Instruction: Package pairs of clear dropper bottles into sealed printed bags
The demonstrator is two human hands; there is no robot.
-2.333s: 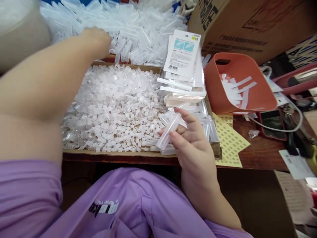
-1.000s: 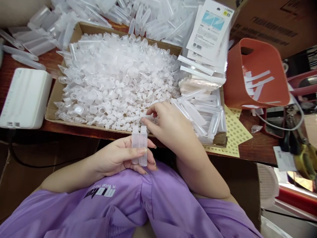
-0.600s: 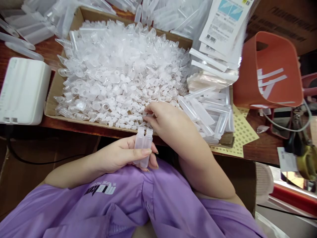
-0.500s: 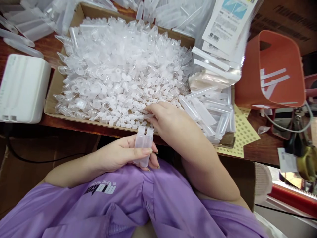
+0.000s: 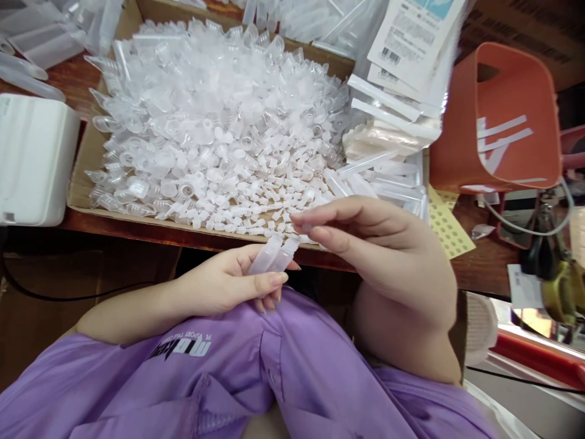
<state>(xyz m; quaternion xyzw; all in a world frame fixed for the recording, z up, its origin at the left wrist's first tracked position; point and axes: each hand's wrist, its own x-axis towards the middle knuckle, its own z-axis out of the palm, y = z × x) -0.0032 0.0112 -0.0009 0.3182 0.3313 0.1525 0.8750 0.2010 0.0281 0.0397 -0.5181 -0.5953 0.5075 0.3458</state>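
Two small translucent tubes (image 5: pixel 274 254) lie side by side in my left hand (image 5: pixel 244 280), the thumb across them and their necks pointing up to the right. Just right of the necks is my right hand (image 5: pixel 354 228), thumb and forefinger pinched together around a small whitish piece that is mostly hidden. Both hands are at the front edge of a shallow cardboard box (image 5: pixel 137 221). The box is heaped with clear caps (image 5: pixel 201 91), and small white plugs (image 5: pixel 237 210) lie along its near side.
Empty clear tubes (image 5: pixel 393 183) fill the box's right end, beside packaged cards (image 5: pixel 411 49). An orange bin (image 5: pixel 457 122) holding white strips stands at the right, near yellow sticker sheets (image 5: pixel 450 225). A white device (image 5: pixel 36 158) sits at the left.
My right hand has lifted out of the plugs and turned, fingertips now near the tube necks. The tubes in my left hand have tilted to the right. The view has shifted slightly.
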